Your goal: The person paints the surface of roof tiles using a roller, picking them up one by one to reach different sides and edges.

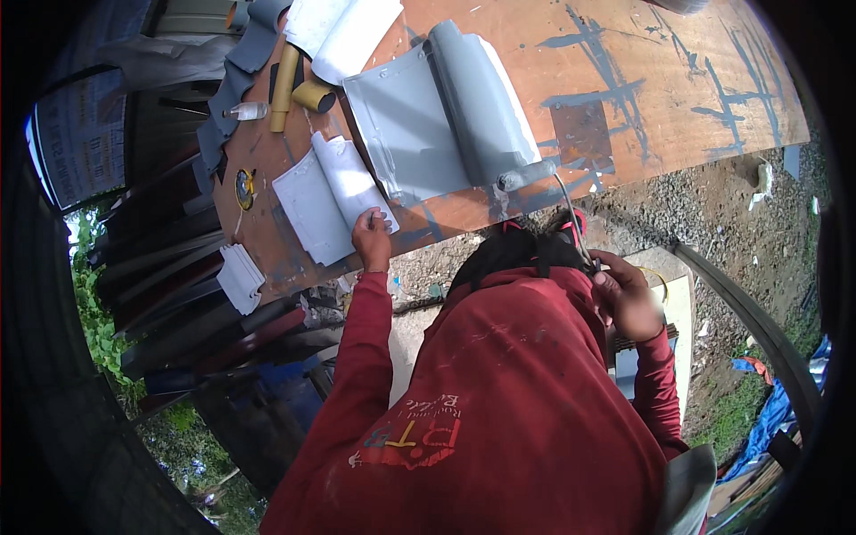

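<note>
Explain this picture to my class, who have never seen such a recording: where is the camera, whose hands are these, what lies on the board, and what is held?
There is no machine here: a person in a red long-sleeved shirt works with bare hands. The single picture comes from a wide fisheye camera worn on the head, looking down, so straight edges bend. The left hand rests on a white curved sheet piece. The right hand grips the wire handle of a grey paint roller, which lies on a grey-painted curved metal sheet. All of it sits on a brown wooden board streaked with grey paint, near yellow cardboard tubes.
</note>
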Motion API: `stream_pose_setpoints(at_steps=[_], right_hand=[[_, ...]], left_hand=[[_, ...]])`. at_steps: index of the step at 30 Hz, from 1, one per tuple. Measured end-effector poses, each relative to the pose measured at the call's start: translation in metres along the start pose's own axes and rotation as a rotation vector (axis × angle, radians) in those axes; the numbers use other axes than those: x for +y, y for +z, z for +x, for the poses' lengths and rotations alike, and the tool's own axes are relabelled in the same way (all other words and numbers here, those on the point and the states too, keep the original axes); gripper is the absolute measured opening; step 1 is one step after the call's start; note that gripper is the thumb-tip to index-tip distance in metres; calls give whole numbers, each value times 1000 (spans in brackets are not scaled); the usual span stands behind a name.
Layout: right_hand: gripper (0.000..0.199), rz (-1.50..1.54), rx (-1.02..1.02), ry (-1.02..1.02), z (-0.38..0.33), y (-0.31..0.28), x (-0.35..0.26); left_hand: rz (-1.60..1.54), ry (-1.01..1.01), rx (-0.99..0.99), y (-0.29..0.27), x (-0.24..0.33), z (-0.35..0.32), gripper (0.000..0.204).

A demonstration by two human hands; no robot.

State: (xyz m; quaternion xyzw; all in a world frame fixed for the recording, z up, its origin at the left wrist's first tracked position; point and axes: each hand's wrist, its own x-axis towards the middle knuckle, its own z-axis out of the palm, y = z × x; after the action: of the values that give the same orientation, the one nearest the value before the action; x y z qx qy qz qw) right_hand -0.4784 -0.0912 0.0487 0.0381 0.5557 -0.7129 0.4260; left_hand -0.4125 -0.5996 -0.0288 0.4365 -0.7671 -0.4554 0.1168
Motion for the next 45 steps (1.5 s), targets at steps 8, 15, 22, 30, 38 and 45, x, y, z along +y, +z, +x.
stream_pose_setpoints(at_steps=[8,15,22,30,38,45], right_hand=[[43,88,20,-86,23,-15,20],[39,-72,81,-62,25,-10,16],[38,-468,173,-316,89,5,-3],[38,-357,201,-313,212,22,-124],[31,-592,335,-543,174,18,-78],[34,-254,190,-298,213,39,-119]], left_hand=[[-125,-72,-255,17,15,56,32],[314,87,-131,5,-4,100,19],[274,-56,-178,22,12,104,14],[330,-119,-181,28,23,101,10],[302,-151,-215,21,11,108,13],[366,-178,-200,30,22,108,15]])
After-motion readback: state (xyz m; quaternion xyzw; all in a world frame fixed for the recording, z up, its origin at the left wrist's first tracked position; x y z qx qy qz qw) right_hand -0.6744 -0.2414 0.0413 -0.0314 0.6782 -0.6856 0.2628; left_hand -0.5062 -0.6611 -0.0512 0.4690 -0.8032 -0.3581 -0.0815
